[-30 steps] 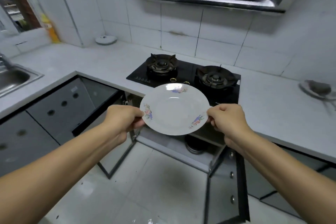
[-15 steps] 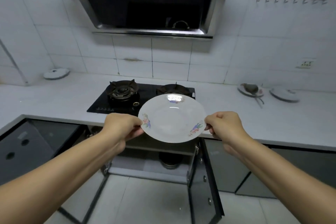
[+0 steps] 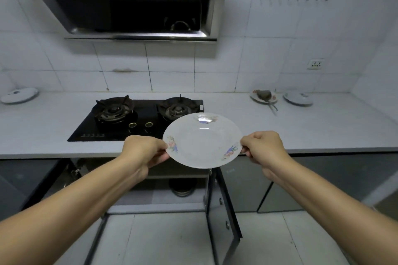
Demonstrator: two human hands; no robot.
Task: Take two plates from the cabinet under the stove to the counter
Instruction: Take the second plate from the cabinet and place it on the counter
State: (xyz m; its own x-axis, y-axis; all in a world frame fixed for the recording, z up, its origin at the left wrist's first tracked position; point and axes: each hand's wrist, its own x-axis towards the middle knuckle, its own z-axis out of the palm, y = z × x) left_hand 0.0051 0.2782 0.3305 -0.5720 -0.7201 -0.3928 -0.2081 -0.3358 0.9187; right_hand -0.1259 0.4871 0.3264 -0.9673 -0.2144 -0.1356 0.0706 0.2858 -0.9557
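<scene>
Above the front edge of the bench (image 3: pixel 312 127), just at the right of the stove (image 3: pixel 137 120), a white flowered plate (image 3: pixel 202 141) hangs level in the air between the two hands. The left hand (image 3: pixel 144 150) is closed on its rim at nine o'clock, the right hand (image 3: pixel 261 146) at three o'clock, thumbs on top and fingers under. Whether a second plate sits beneath it cannot be told. Bare bench lies at twelve to two o'clock from the plate, near, and a little closer to the right hand; I judge that the next move is a short push forward and down. Under the stove the cabinet (image 3: pixel 155 191) stands open, its door (image 3: pixel 221 217) swung outward, with a dark stack of dishes (image 3: pixel 183 188) inside. Farther off at two o'clock, two dishes (image 3: pixel 280 98) rest on the bench; one holds something dark.
</scene>
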